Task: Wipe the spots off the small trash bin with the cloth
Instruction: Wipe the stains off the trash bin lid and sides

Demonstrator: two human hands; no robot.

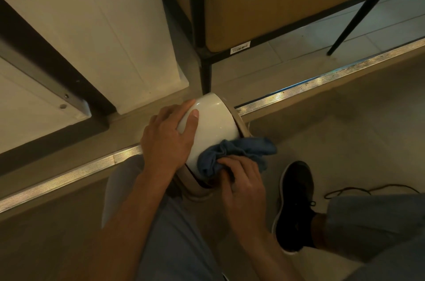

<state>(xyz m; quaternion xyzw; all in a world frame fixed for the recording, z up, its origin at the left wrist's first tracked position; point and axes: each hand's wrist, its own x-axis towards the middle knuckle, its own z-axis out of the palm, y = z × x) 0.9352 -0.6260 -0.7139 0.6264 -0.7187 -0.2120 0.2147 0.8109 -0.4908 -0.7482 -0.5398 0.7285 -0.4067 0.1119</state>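
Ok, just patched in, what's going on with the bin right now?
A person is crouched on the floor cleaning a small white trash bin, which is tipped on its side. The left hand grips the bin's closed end to steady it. The right hand holds a bunched blue cloth pressed against the bin's wall near its rim. No spots are discernible on the visible white surface in this light.

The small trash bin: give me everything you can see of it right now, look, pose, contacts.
The small trash bin is a round, glossy off-white container, plastic by its look, with a tan band at its wider end. It is tipped on its side at the floor's metal strip. The left hand grips its narrower closed end, thumb on the wall. The right hand presses the bunched blue cloth against its lower wall near the band. No spots are discernible on the visible surface.
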